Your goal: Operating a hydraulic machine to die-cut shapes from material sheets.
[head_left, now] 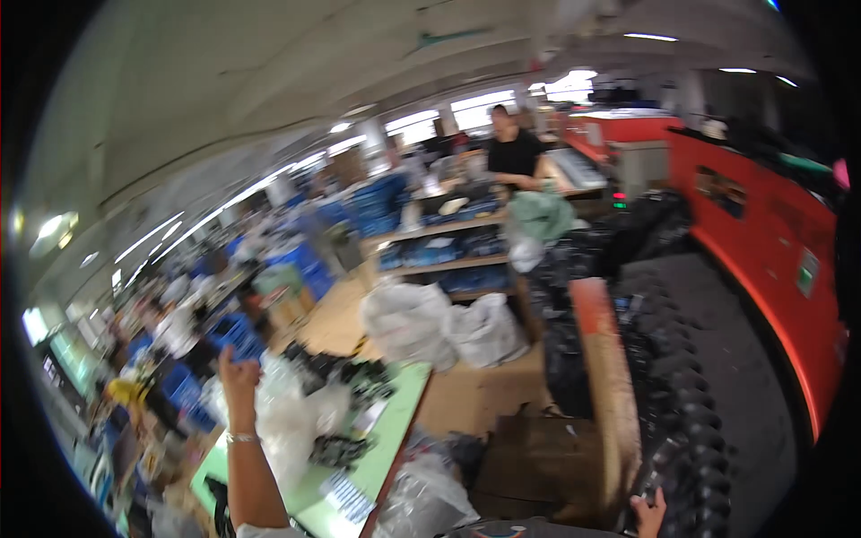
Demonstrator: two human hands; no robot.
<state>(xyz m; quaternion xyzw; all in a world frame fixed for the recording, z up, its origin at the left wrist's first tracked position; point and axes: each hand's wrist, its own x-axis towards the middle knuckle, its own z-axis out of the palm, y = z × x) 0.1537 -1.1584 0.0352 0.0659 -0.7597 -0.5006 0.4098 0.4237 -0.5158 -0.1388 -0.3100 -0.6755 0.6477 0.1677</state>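
left hand (239, 387), half-open and seemingly empty, is near clear bags (285, 435) on the bench (401, 403), lower left, which would want light handling; right hand (649, 514), lower right: grip cannot be told.

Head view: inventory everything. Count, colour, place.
Table: 1, green, lower left
Clear bags: several, translucent, on and beside table
Dark bundles: several, black, on table
Sacks: 2, white, centre floor
Shelf: 1, brown, behind sacks
Crates: several, blue, left background
Cardboard: 1+, brown, lower centre
Board: 1, brown-orange, right of cardboard
Black wrap: 1+, black, beside board
Machine: 1+, orange, right
Heap: 1, green, beside shelf
Person: 1+, black top, behind shelf
Left hand: 1, bare, lower left
Right hand: 1, bare, lower right
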